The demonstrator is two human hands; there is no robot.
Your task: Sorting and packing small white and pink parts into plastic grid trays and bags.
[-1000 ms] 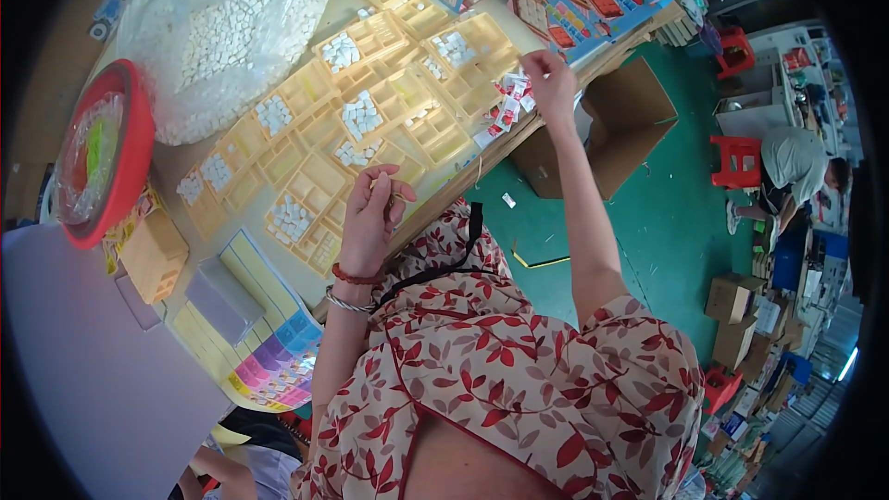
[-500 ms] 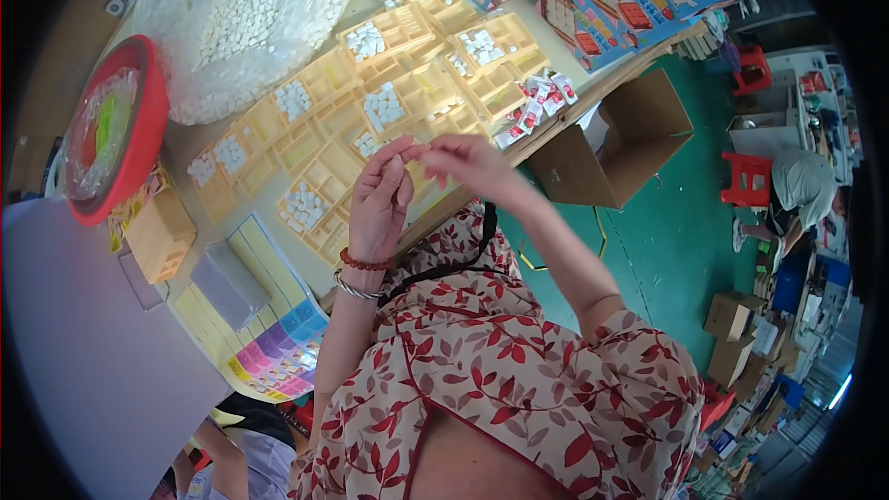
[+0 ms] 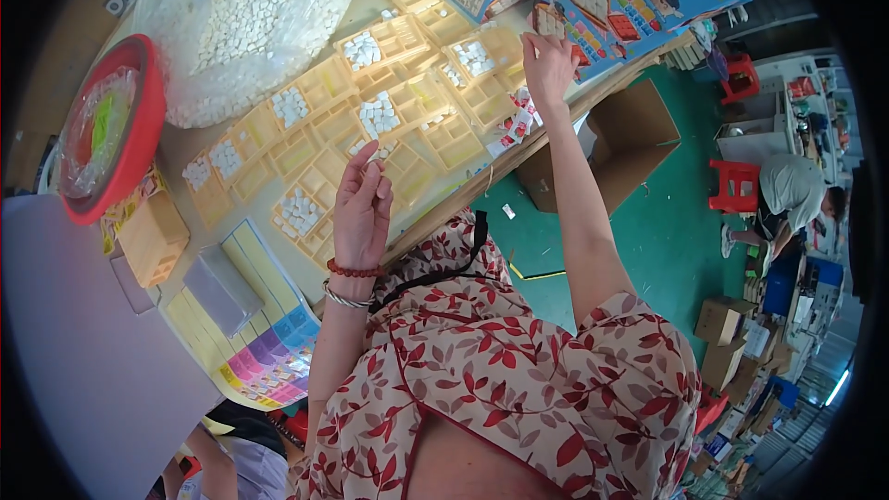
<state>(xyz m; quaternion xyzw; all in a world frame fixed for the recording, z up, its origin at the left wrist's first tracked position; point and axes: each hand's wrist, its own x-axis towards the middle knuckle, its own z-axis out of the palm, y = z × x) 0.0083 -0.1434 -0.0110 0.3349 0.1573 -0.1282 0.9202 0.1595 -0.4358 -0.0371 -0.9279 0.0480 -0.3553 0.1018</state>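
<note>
My left hand [image 3: 363, 208] is raised over the near edge of the wooden trays, thumb and fingers closed on a small white piece [image 3: 377, 158]. My right hand [image 3: 549, 69] is stretched to the far right end of the trays, beside the blue boxes. Its back faces up and its fingertips are hidden, so what it touches does not show. Pale wooden compartment trays [image 3: 319, 171] cover the table in rows. Several compartments hold small white tiles [image 3: 378, 113]. Red and white packets [image 3: 515, 127] lie at the table's right edge, partly behind my right wrist.
A clear bag of white tiles [image 3: 250, 32] lies at the back left, next to a red basin [image 3: 139, 143]. Blue printed boxes [image 3: 639, 0] stand at the back right. An open carton [image 3: 616, 153] sits beside the table. Farther right, a person [image 3: 792, 185] bends near a red stool [image 3: 733, 187].
My hands have come apart. The right one has moved away to the far right end of the trays; the left has stayed near its place, slightly lower, and the white piece now shows in it.
</note>
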